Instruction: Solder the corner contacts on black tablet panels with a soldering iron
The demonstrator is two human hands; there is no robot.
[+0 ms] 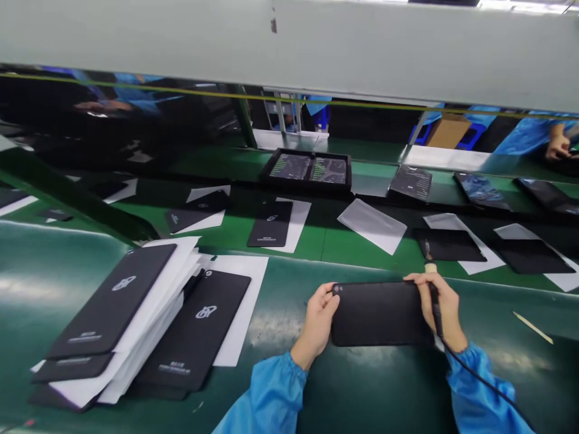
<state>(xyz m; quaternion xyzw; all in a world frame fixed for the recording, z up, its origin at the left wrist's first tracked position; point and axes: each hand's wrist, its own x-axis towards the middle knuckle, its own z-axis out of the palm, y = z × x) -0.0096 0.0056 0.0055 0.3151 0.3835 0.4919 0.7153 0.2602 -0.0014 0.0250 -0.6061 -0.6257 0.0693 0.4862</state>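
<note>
My left hand (pixel 318 322) grips the left end of a black tablet (pixel 380 314), its thumb near the small camera opening at the upper corner. In my right hand (pixel 446 307) is a soldering iron (pixel 430 265), tip pointing up and away, its black cable trailing over my blue sleeve. The fingers of that hand also touch the tablet's right end. To the left lies a leaning stack of black tablet back covers (pixel 113 295) with white sheets between them. Beside it another black cover (pixel 199 325) with a printed logo rests partly on a white sheet (pixel 242 307).
Beyond the bench edge, a green conveyor (pixel 323 238) carries black panels and white sheets. Behind it stand a black tray (pixel 312 188) with two lit screens and several more tablets (pixel 411 184). A thin wooden stick (pixel 532 327) lies at right. Another person's hand (pixel 558 143) shows far right.
</note>
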